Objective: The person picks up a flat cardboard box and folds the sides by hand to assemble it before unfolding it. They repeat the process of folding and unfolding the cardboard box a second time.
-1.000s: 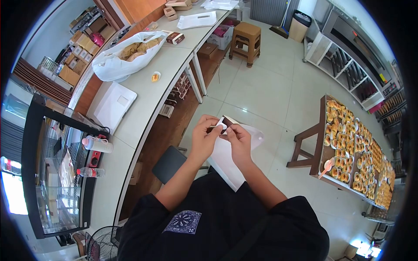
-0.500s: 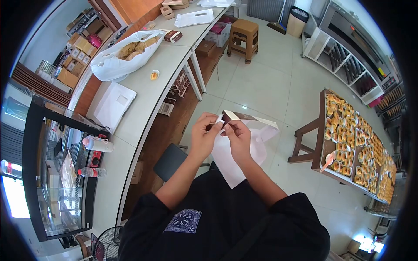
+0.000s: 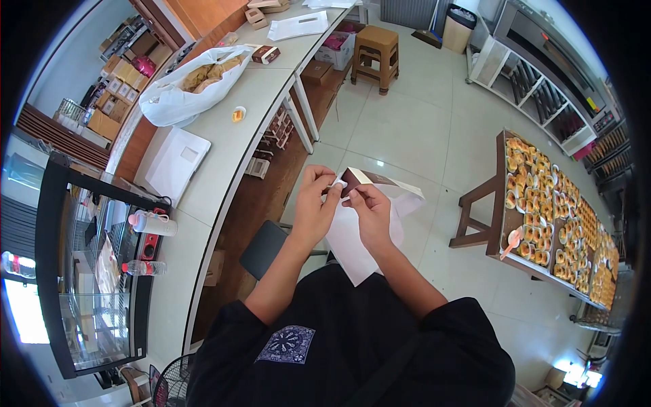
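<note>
Between my hands I hold a partly folded cardboard box (image 3: 350, 243), plain white on the side toward me and dark brown with a cream band along its far edge. My left hand (image 3: 316, 209) pinches a small white flap at its upper left corner. Just beside it, my right hand (image 3: 369, 214) grips the brown edge between thumb and fingers. The two hands nearly meet at that corner. The sheet hangs in front of my body, its lower tip near my shirt.
Left, a long counter (image 3: 254, 95) carries a plastic bag of brown items (image 3: 210, 74), a small pastry (image 3: 239, 114), a flat white box (image 3: 178, 163) and a bottle (image 3: 152, 224). Right, a low table (image 3: 485, 237) holds trays of pastries (image 3: 536, 203). A grey stool (image 3: 264, 251) stands close by.
The far end of the cardboard box has shifted slightly left and its lower tip up. My left hand's fingers are raised a little. Both hands still grip the same corner.
</note>
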Action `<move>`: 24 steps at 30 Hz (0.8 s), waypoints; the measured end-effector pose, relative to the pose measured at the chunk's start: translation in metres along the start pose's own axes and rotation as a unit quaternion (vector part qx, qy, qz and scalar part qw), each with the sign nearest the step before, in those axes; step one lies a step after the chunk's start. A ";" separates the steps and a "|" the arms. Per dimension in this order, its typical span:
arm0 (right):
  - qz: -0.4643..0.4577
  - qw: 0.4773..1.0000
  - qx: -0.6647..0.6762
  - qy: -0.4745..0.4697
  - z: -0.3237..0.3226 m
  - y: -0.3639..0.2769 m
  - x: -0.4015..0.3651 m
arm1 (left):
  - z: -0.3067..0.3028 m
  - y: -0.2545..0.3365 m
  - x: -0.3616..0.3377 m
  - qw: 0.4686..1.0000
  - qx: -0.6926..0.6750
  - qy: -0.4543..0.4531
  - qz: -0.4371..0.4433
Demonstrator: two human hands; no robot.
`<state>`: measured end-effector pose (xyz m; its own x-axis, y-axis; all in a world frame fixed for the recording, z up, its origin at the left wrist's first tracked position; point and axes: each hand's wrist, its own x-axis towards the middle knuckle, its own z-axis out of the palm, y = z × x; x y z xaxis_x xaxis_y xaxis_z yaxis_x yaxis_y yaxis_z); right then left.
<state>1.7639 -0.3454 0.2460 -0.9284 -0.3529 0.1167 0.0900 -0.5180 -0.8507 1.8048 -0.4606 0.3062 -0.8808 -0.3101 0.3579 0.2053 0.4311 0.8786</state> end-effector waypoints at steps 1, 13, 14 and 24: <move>-0.001 1.000 0.002 0.001 -0.001 0.000 -0.001 | 0.001 -0.001 -0.001 1.000 -0.007 -0.002 0.001; -0.014 1.000 -0.005 0.002 -0.012 0.008 -0.012 | 0.017 -0.004 -0.016 1.000 0.007 -0.013 -0.003; -0.012 1.000 -0.027 0.005 -0.014 0.011 -0.013 | 0.015 0.001 -0.016 0.993 0.110 -0.029 0.031; -0.056 0.996 -0.071 0.003 -0.005 0.007 -0.021 | 0.002 -0.013 -0.022 0.993 -0.086 -0.032 -0.069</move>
<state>1.7824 -0.3377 0.2348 -0.9322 -0.2937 0.2117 -0.0654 -0.4385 -0.8964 1.8204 -0.4574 0.2863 -0.9295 -0.3003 0.2141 0.1455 0.2348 0.9611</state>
